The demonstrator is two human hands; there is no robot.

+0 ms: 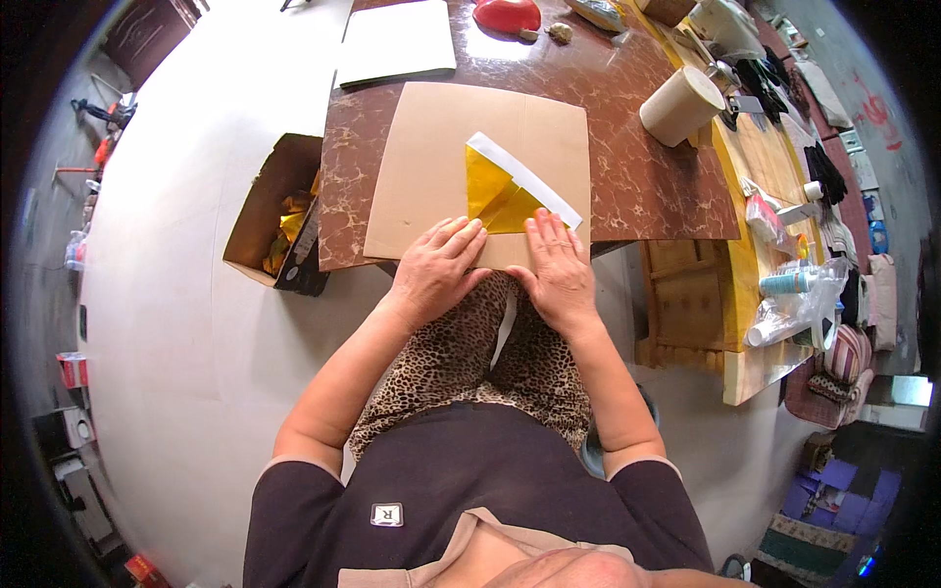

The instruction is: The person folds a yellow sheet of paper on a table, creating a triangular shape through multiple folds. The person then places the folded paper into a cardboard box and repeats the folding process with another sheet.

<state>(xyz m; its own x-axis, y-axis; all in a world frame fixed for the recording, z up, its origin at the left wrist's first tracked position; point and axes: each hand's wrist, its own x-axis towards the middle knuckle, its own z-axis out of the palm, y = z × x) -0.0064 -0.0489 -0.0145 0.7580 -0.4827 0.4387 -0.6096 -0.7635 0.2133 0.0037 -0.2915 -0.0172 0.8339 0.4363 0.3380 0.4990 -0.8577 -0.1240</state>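
Observation:
A sheet of gold foil paper (491, 182) with a white border along its upper right edge lies folded on a flat piece of cardboard (426, 140). Its shape is roughly triangular, with a crease or seam running across the gold. My left hand (445, 266) rests palm down on the cardboard's near edge, fingertips at the paper's lower left corner. My right hand (557, 268) lies flat with its fingertips over the paper's lower right part. Both thumbs point inward, apart from each other, and neither hand grips anything.
The cardboard lies on a brown marbled table (625, 198). A stack of white paper (397, 40), a red object (507, 15) and a paper roll (680, 106) stand farther back. Left of the table, an open box (250, 220) holds gold pieces. A cluttered wooden bench (742, 294) is at right.

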